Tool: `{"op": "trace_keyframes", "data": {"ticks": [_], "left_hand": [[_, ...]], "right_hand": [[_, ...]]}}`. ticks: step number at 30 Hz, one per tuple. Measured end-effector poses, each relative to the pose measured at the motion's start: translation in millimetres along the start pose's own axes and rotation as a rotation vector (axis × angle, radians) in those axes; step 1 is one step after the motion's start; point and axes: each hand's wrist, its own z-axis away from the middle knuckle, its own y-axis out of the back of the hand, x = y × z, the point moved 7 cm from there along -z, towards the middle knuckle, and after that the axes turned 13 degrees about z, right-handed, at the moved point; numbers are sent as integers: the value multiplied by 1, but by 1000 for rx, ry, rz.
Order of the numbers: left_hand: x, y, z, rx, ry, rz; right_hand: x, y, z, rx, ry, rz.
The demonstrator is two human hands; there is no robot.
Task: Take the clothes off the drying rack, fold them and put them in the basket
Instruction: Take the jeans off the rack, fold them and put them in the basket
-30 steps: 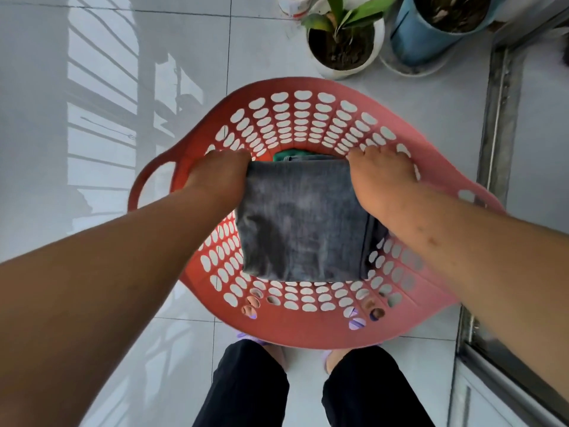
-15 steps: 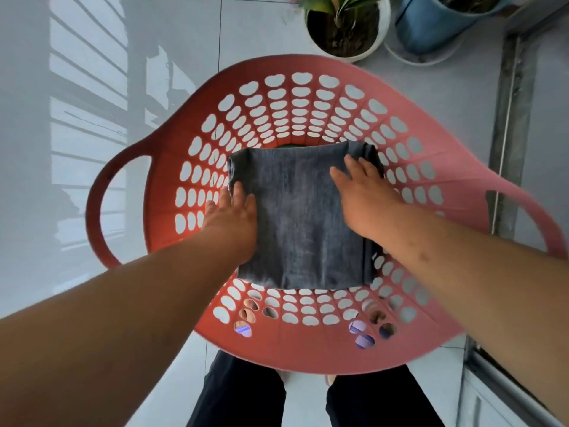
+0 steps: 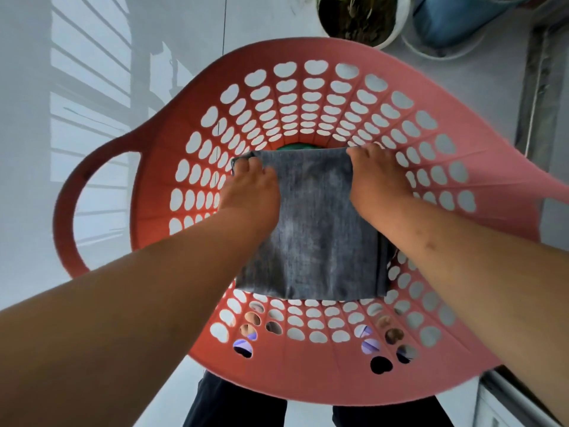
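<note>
Leftmost, pale tiled floor (image 3: 27,180) under coral laundry basket (image 3: 147,186). Left hand (image 3: 249,195) at far-left corner of folded grey garment (image 3: 314,241), fingers (image 3: 251,164) curled narrow, gripping edge. Garment lies flat in basket bottom, atop green cloth (image 3: 295,147) peeking out at far edge. Right hand (image 3: 377,183) grips far-right corner, fingers (image 3: 358,153) curled tight over edge. Beyond basket, right: white plant pot (image 3: 394,29), blue pot (image 3: 452,20).

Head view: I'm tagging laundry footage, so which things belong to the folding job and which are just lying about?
Job: red basket, grey folded garment, green garment beneath it, left hand, right hand.
Lying about: white plant pot, blue pot.
</note>
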Motion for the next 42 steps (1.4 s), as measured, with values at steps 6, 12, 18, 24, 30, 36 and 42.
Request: {"op": "trace_keyframes", "data": {"ticks": [6, 12, 18, 24, 30, 36, 42], "left_hand": [[-19, -13, -27, -53, 100, 172], [-34, -38, -44, -247, 215, 413], [-18, -26, -14, -96, 145, 130], [-1, -82, 64, -646, -67, -41], [9, -43, 85, -630, -4, 37], [0, 49, 117, -394, 11, 205], [-3, 139, 183, -273, 157, 409]], "right_hand": [[11, -14, -25, -163, -103, -100], [18, -31, -31, -197, -103, -133], [-5, -29, 30, -73, -33, -26], [-6, -87, 110, -788, 111, 48], [-16, -39, 126, -740, 109, -27], [-5, 61, 157, -517, 127, -184], [17, 145, 200, -469, 129, -238]]}}
